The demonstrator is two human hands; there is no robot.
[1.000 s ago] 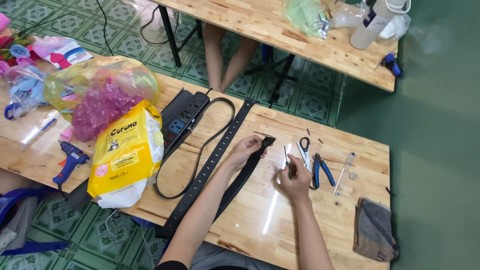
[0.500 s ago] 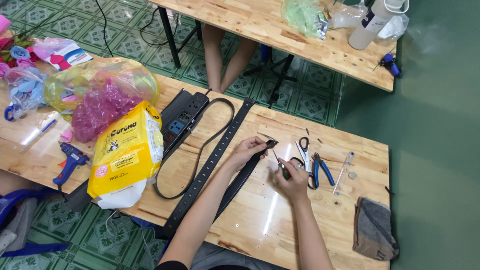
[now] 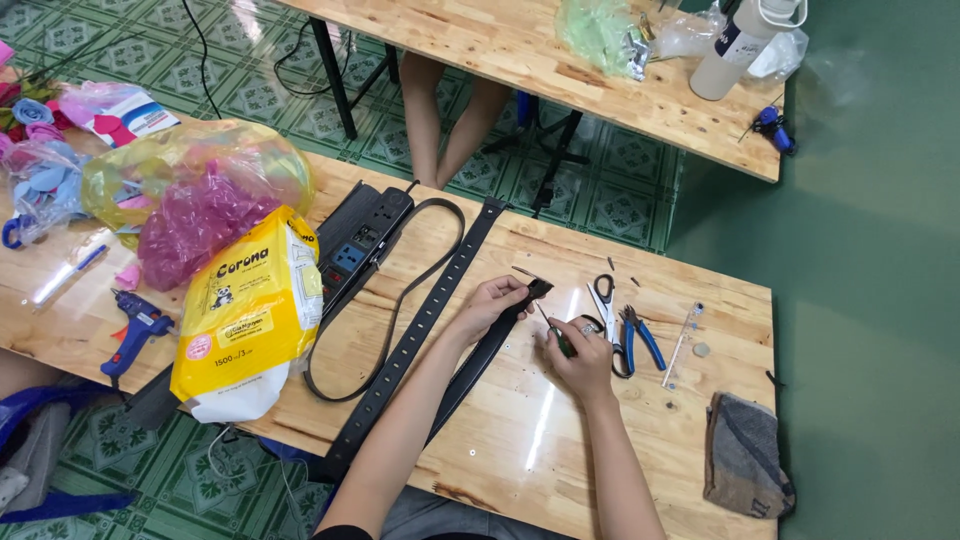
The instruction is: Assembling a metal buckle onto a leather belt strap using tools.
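The left hand (image 3: 492, 302) pinches the end of a black leather belt (image 3: 478, 355) between thumb and fingers, fully closed on it. This belt lies flat on the wooden table (image 3: 520, 440) and runs from the left hand diagonally back toward the near table edge. The right hand (image 3: 580, 350) is just beside the left hand, closed in a narrow grip around a small dark-handled tool (image 3: 556, 336); the tool tip points at the held belt end. The kind of tool cannot be determined.

A second, punched black belt (image 3: 425, 320) lies parallel to the held belt, on the far side of the left forearm, and its lower end overhangs the near table edge. A thin black strap (image 3: 400, 300) loops from it toward a black power strip (image 3: 352, 245).

Just beyond the right hand lie scissors (image 3: 601, 300) and blue-handled pliers (image 3: 640, 335), touching or nearly touching each other. A clear thin tube (image 3: 683, 335) lies farther out from the right hand, near small loose parts. A grey fabric pouch (image 3: 745, 455) sits at the table corner, well apart from the right hand, overhanging the table end.

Open table surface extends from the right forearm to the pouch and to the near edge.

On the other side of the punched belt stand a yellow printed bag (image 3: 250, 300), which overhangs the near edge, a blue glue gun (image 3: 135, 330) and pink and yellow plastic bags (image 3: 195, 195).
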